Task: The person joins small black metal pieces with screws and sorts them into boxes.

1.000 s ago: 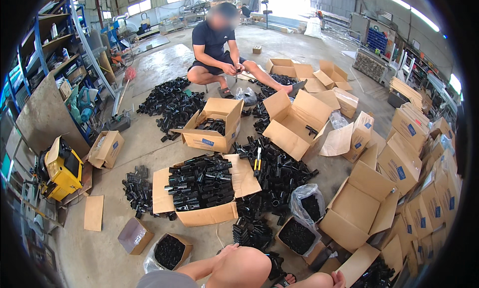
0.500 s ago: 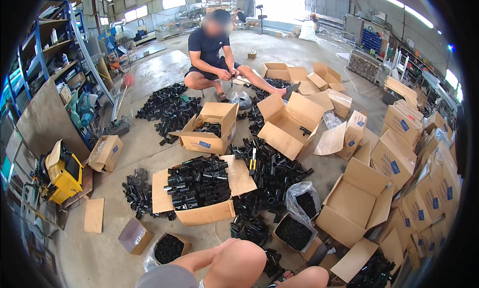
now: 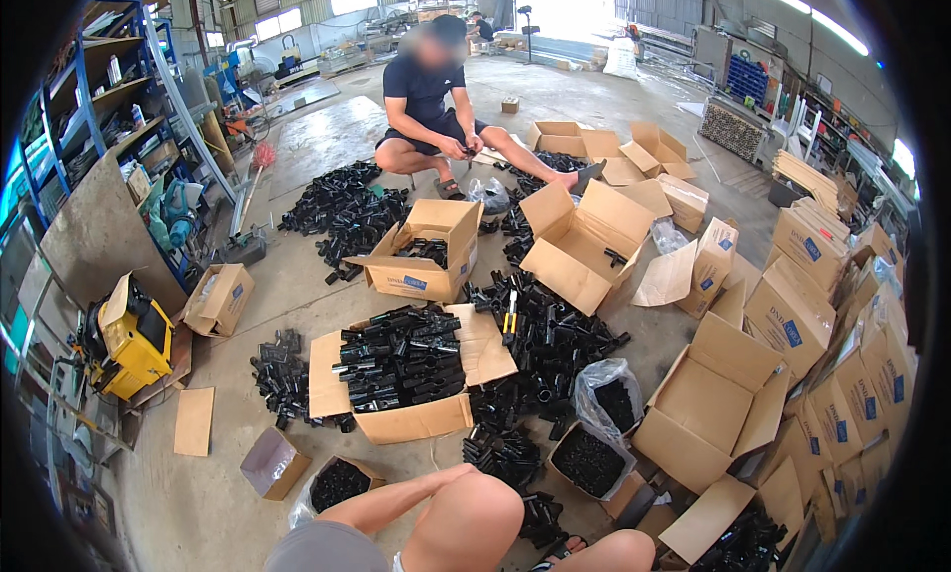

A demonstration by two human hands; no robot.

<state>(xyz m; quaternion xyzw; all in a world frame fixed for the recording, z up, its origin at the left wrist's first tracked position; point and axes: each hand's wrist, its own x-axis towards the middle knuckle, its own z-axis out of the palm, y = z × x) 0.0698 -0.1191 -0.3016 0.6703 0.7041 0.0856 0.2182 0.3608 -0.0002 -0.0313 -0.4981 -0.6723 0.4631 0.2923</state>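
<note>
My left forearm (image 3: 381,508) comes out of a grey sleeve at the lower edge and reaches to my raised knee (image 3: 480,503). The left hand itself is hidden at the knee, so its fingers do not show. My right hand is out of sight. Closest to the knee lie a pile of black plastic fittings (image 3: 502,457) and an open carton (image 3: 414,423) heaped with black tubular fittings. Beside my forearm stands a small box of black parts (image 3: 340,484) lined with clear plastic. A yellow-handled tool (image 3: 510,319) rests on the fittings beyond the packed carton.
A co-worker (image 3: 428,97) sits opposite, both hands at a small dark part. Open cartons (image 3: 708,394) and stacked sealed cartons (image 3: 862,394) crowd the right. A bag-lined box of small black pieces (image 3: 591,461) stands right of my knee. A yellow machine (image 3: 136,349) and shelving (image 3: 94,106) stand left.
The whole scene sits slightly further right in the picture, as my head view has shifted a little. My forearm stays at the knee. No object has visibly been moved.
</note>
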